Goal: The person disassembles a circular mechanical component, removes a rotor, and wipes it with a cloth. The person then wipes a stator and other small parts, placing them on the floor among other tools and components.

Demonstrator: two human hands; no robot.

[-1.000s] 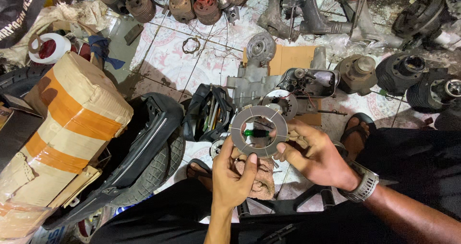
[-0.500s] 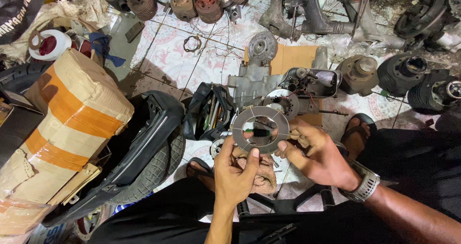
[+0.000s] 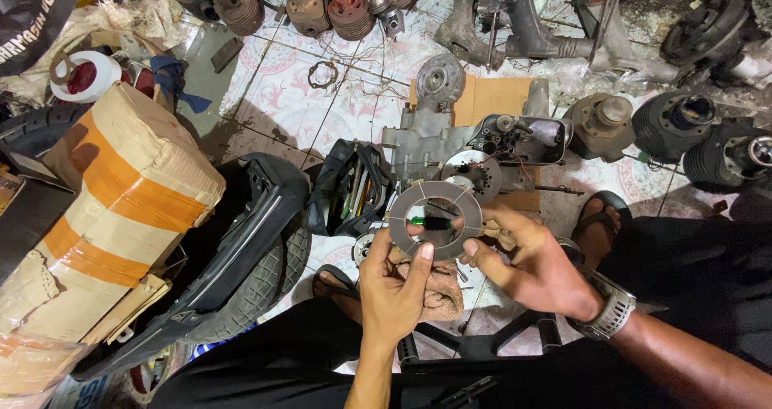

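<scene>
Hands meet over a flat grey ring plate [image 3: 437, 220], held up between them above the person's lap. The left hand [image 3: 392, 284] grips its lower edge with thumb and fingers curled up onto the rim, and the right hand [image 3: 527, 260] pinches the right side, thumb on the face; a metal watch [image 3: 609, 311] sits on that wrist. Through the ring's hole a green-handled tool [image 3: 425, 222] shows on the floor below. Under the hands lies a dirty brown rag [image 3: 438, 292].

Just left of the ring an open black tool bag [image 3: 347, 188] stands on the tiled floor [image 3: 281, 103], stuffed with long-handled tools standing on end; which kinds I cannot tell. Beyond the ring sits a grey engine case [image 3: 450, 147] on a sheet of cardboard [image 3: 486, 95], its side cover open. Finned engine cylinders [image 3: 322, 3] line the far edge. To the left a big cardboard parcel [image 3: 112, 192] banded with orange tape rests beside a tyre [image 3: 257, 280].
</scene>
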